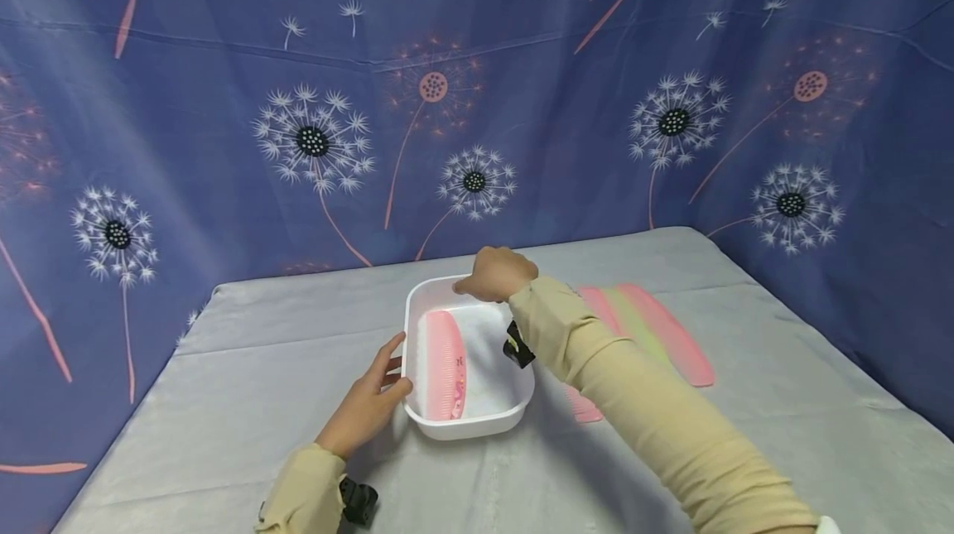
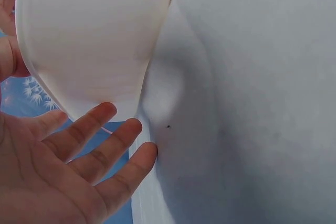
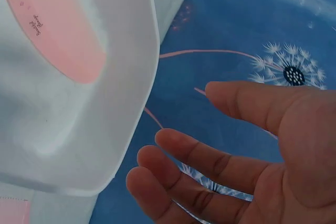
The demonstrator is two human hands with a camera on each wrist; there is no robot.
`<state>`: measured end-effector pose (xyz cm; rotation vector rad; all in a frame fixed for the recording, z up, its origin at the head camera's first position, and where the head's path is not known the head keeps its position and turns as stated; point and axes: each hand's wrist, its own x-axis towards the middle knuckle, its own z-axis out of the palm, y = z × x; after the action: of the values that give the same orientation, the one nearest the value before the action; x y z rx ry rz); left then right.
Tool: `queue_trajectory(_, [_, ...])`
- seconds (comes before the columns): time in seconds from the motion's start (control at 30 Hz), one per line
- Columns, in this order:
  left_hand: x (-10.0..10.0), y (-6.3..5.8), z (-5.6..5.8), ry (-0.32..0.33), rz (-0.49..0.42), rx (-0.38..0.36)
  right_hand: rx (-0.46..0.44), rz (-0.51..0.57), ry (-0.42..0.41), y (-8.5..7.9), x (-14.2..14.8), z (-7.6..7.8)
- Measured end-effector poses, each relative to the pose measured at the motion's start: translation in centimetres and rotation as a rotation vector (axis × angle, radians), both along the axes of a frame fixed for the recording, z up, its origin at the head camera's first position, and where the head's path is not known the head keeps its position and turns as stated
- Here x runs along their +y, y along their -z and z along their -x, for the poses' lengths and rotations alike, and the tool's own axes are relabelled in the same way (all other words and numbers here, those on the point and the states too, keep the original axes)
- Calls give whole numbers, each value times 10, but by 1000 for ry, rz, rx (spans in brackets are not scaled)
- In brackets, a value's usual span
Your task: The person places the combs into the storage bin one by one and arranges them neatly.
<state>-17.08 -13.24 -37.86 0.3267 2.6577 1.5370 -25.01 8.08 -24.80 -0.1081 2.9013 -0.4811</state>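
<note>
A white plastic basin [image 1: 471, 429] stands on the cloth-covered table. Inside its left half lies a pink comb [image 1: 438, 364], which has a printed pattern along its back. My left hand [image 1: 363, 408] is at the basin's left wall, fingers spread and thumb near the rim. In the left wrist view its fingertips [image 2: 107, 111] reach the outside of the wall. Over the basin's far right corner is my right hand [image 1: 501, 276]. The right wrist view shows its fingers [image 3: 197, 153] loosely bent, apart from the rim, with nothing held.
Right of the basin lie pink and yellow-green flat pieces [image 1: 666, 335], partly hidden by my right sleeve [image 1: 641, 410]. A pink toothed end [image 1: 584, 406] shows beneath that arm. A blue dandelion-print curtain [image 1: 551, 128] hangs behind the table.
</note>
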Motion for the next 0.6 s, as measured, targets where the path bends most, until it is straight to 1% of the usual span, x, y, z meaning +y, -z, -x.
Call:
queue_trajectory(0.13, [0, 0, 1, -1, 1, -2, 9, 36, 13, -5, 8, 1])
queue_trajectory(0.4, [0, 2, 1, 1, -4, 0, -4, 89, 35, -7, 26, 6])
queue_trajectory(0.6, [0, 2, 2, 1, 0, -5, 5, 142, 23, -9, 40, 5])
